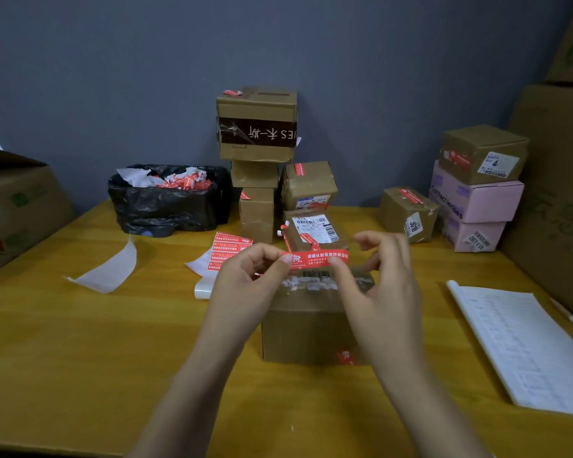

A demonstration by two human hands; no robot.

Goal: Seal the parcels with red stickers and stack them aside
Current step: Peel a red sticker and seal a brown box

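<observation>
The left hand (248, 279) and right hand (384, 285) each pinch one end of a red sticker (321, 258), held taut just above a brown parcel (308, 332). Slack could likely crease it or land it crooked. Behind the parcel lie a sticker sheet (229, 251) and a top-heavy stack of sealed parcels (257, 127). Nothing blocks the parcel's top.

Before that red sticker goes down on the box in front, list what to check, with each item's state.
1. Grip on the red sticker: the left hand pinches one end, the right hand the other. Ok.
2. Sticker flat, not folded on itself: ok.
3. Sticker held above the front parcel: ok.
4. Parcel's top seam closed: cannot tell, the hands hide part of it.
5. Spare sticker sheet in sight on the table: ok.
6. Room on the tall stack for another box: probably not ok, its top box already overhangs the narrower ones below.
</observation>
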